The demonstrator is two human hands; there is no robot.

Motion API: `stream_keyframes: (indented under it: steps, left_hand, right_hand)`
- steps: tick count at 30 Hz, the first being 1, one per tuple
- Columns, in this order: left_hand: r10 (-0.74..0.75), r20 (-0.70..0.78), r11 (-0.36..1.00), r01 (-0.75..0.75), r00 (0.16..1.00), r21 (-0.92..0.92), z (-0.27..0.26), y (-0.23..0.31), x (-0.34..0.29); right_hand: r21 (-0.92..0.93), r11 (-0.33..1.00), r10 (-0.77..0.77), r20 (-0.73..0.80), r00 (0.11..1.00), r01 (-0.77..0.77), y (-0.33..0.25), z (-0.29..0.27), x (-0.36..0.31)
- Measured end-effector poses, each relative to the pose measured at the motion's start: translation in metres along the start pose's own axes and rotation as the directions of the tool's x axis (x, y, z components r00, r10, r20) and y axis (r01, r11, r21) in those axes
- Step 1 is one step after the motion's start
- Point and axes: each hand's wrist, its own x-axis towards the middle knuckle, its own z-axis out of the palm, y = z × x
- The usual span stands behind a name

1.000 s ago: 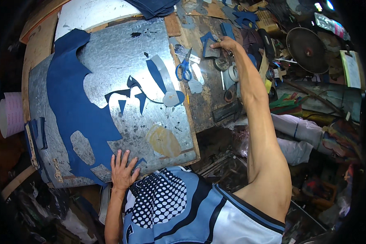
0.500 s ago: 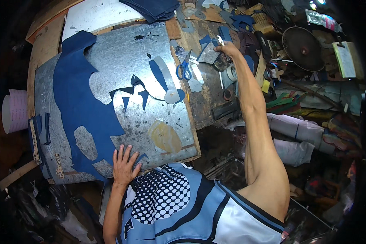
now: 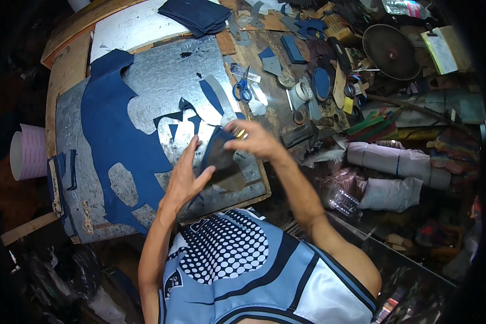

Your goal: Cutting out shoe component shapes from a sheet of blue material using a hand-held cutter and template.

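My right hand [image 3: 254,141] grips a flat dark grey piece with a blue edge [image 3: 219,154], blurred, above the metal-topped table [image 3: 146,70]. A small gold-coloured object [image 3: 240,133] shows at its fingers; its kind is unclear. Beside the piece, my left hand [image 3: 184,177] is open, thumb apart from the fingers. Left of it lies a large blue sheet with cut-outs [image 3: 105,124], seemingly leather. Dark offcuts [image 3: 174,120] and a curved grey strip [image 3: 217,89] over a blue piece [image 3: 211,96] lie beyond my hands.
Blue-handled scissors [image 3: 242,89] lie on the wooden bench at the right, near tape rolls [image 3: 303,92] and scraps. A stack of dark blue sheets [image 3: 195,15] sits at the back. A round fan [image 3: 391,52] and a clipboard [image 3: 440,51] stand far right.
My right hand has come from the far bench back over the table with the flat piece. My left hand has lifted off the table's near edge and moved right, toward it.
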Motion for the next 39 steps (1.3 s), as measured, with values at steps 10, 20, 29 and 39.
stream_keyframes:
  steps: [10, 20, 29, 39]
  left_hand:
    - [-0.344, -0.103, 0.355, 0.027, 0.933, -0.935, 0.009, -0.040, -0.029]
    - [0.022, -0.298, 0.979, -0.081, 0.954, -0.187, -0.013, -0.099, -0.055]
    - [0.264, -0.216, 0.963, -0.245, 0.940, 0.109, -0.013, -0.123, -0.062]
    - [0.048, -0.265, 0.957, -0.121, 0.963, -0.264, 0.010, -0.116, -0.059]
  right_hand:
    - [0.356, 0.898, 0.320, -0.126, 0.939, -0.258, -0.022, 0.130, -0.051]
    - [-0.448, 0.894, -0.173, -0.290, 0.941, 0.027, -0.008, 0.178, -0.055]
    - [-0.227, 0.943, 0.086, -0.541, 0.836, -0.244, 0.015, 0.203, -0.061]
    - [0.109, 0.972, 0.233, -0.501, 0.833, -0.207, 0.004, 0.201, -0.054]
